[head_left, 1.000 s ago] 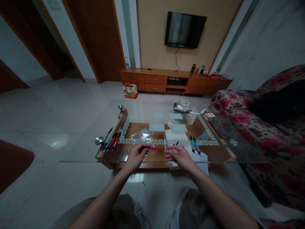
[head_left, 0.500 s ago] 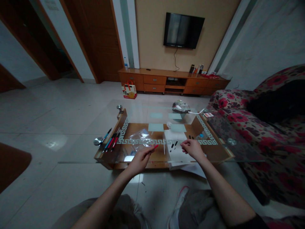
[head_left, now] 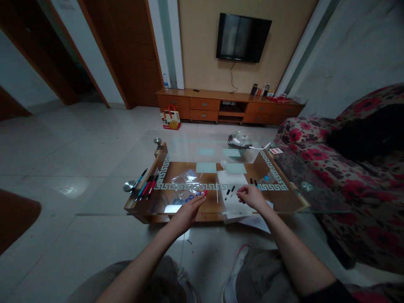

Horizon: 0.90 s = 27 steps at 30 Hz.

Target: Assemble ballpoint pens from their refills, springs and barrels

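Observation:
My left hand is over the front of the glass coffee table, fingers pressed together around a small red piece that shows at the fingertips. Right beside it lies a clear plastic bag with blue print. My right hand is closed in a pinch; whatever is between its fingertips is too small to make out. Small black pieces lie just left of that hand, above white paper. Several pens in blue, black and red lie at the table's left side.
A thin white stick lies between the hands. Farther back on the table are a filled plastic bag and a red-and-white card. A flowered sofa borders the right side. A TV cabinet stands against the far wall.
My left hand has turned a little, its fingers now straighter, and more blue print on the bag shows. My right hand has shifted slightly left.

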Motion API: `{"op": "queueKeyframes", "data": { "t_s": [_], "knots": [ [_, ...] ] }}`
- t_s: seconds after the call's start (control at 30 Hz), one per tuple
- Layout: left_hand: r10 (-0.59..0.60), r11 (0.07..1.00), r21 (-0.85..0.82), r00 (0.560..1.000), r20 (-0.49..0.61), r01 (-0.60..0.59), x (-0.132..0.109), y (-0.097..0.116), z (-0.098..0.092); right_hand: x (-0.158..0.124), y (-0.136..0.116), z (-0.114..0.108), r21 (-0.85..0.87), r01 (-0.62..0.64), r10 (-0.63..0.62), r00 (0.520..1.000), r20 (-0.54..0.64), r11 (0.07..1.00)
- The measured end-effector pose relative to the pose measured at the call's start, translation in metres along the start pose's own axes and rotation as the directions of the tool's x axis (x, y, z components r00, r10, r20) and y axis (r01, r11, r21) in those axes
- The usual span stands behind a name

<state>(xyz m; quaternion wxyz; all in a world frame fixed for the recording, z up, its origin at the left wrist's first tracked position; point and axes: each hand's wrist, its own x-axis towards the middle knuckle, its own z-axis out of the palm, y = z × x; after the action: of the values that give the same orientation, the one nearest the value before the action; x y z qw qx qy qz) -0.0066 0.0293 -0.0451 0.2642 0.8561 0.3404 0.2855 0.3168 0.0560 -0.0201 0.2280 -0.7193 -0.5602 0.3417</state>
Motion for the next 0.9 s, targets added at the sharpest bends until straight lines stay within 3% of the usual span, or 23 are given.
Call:
{"op": "queueKeyframes", "data": {
  "t_s": [0.23, 0.5, 0.7, 0.9],
  "knots": [
    [-0.002, 1.000, 0.001, 0.999, -0.035, 0.002, 0.000, -0.004, 0.005, -0.005, -0.007, -0.010, -0.106, 0.122, -0.130, 0.989, -0.072, 0.987],
    [0.033, 0.999, -0.009, 0.997, -0.071, -0.034, 0.002, -0.006, 0.008, 0.000, 0.001, -0.009, -0.111, 0.040, -0.054, 0.990, -0.127, 0.993],
    [0.070, 0.994, 0.082, 0.997, -0.044, -0.066, 0.005, -0.002, 0.006, -0.003, 0.001, -0.006, -0.329, 0.178, -0.230, 0.965, -0.125, 0.927],
    [0.082, 0.985, 0.155, 0.997, -0.009, -0.079, 0.007, 0.003, 0.002, -0.004, 0.001, -0.004, -0.379, 0.159, -0.222, 0.966, -0.130, 0.912]
  ]
}}
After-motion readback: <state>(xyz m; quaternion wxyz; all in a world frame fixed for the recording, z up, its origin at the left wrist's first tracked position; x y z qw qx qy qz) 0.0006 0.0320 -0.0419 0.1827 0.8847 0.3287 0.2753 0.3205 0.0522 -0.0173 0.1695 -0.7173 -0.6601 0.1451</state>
